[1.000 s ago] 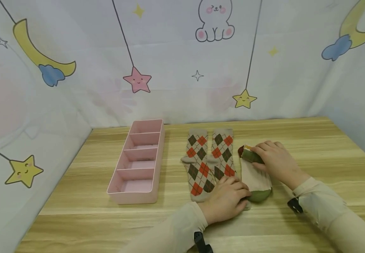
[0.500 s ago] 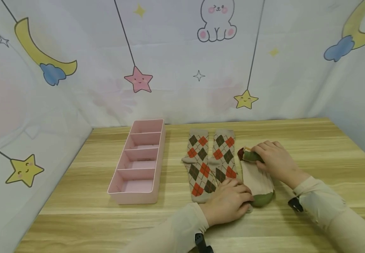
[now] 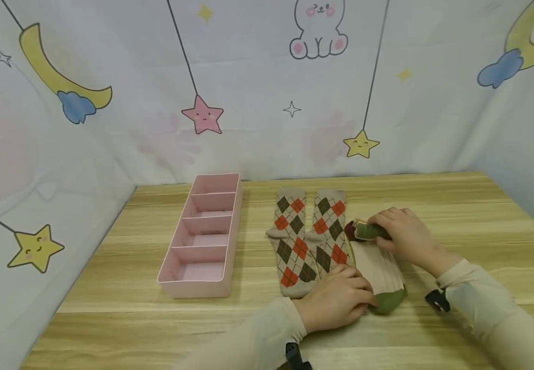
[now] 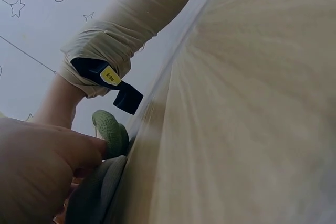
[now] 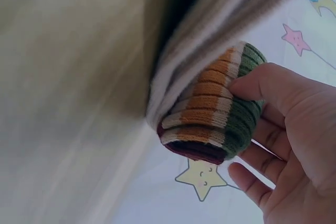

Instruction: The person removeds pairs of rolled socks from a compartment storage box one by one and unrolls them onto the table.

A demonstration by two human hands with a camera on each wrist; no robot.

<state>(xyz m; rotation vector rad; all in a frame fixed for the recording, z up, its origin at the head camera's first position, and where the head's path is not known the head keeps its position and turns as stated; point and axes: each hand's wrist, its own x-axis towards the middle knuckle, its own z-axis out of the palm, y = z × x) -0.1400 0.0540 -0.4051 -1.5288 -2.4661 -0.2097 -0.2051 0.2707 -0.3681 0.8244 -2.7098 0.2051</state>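
Observation:
A cream sock (image 3: 378,267) with a green toe lies at the right of the table, its striped cuff folded over in a roll. My right hand (image 3: 405,236) pinches that roll between thumb and fingers; orange, white and green ribbing shows in the right wrist view, with a dark red edge. My left hand (image 3: 336,300) rests over the foot of the nearer argyle sock (image 3: 330,226), fingertips at the cream sock's green toe (image 4: 109,132). A second argyle sock (image 3: 290,241), beige with red and dark green diamonds, lies flat to its left.
A pink organiser box (image 3: 227,272) with several compartments stands left of the socks. The wooden table (image 3: 110,318) meets a printed cloth backdrop (image 3: 258,77) at the back and sides. Black wrist devices (image 3: 437,300) sit under both sleeves.
My right hand has tightened the rolled cuff slightly downward, toward the toe. The cream sock has slid a little nearer to me, and my left fingers have shifted slightly right with its toe.

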